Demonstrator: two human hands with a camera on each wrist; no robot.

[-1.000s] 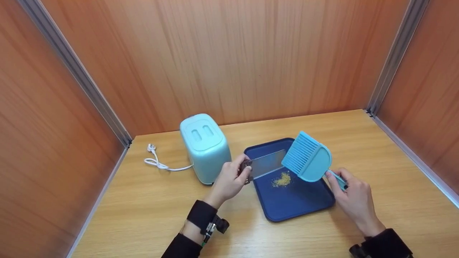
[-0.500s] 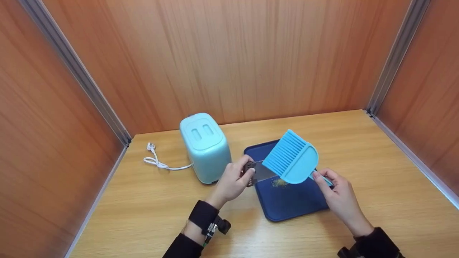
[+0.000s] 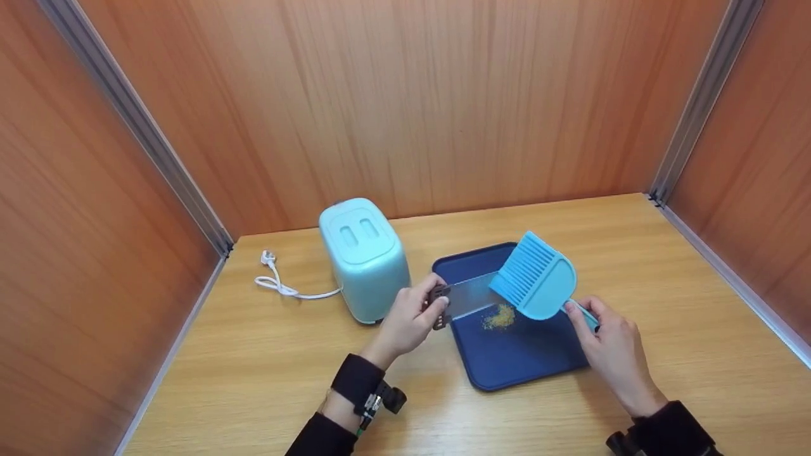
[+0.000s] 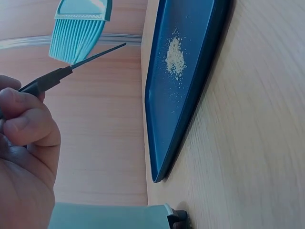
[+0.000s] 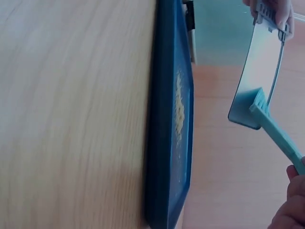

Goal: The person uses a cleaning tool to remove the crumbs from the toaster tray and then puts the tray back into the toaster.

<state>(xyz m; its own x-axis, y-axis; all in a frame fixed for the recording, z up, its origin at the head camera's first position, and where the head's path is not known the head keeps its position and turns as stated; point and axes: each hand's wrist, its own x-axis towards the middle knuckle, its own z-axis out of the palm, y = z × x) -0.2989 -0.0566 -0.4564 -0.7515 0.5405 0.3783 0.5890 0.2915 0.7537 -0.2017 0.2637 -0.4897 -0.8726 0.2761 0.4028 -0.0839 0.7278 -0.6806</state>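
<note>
In the head view my left hand (image 3: 405, 316) pinches the dark slotted end of a flat metal crumb tray (image 3: 472, 294). It appears edge-on in the left wrist view, raised above the blue tray. My right hand (image 3: 611, 345) grips the handle of a light-blue hand brush (image 3: 535, 275), thumb on top. The bristles (image 5: 260, 102) meet the crumb tray's far end in the right wrist view. Under both lies a dark-blue serving tray (image 3: 519, 364), bearing a small pile of yellowish crumbs (image 3: 499, 316).
A light-blue toaster (image 3: 364, 266) stands left of the serving tray, close behind my left hand. Its white cord and plug (image 3: 279, 285) lie on the wooden table (image 3: 253, 373). Wood-grain panels (image 3: 443, 107) enclose the back and sides.
The brush swept left along the crumb tray, covering much of it, then came back right toward its far end. My left hand and the crumb tray stayed nearly still.
</note>
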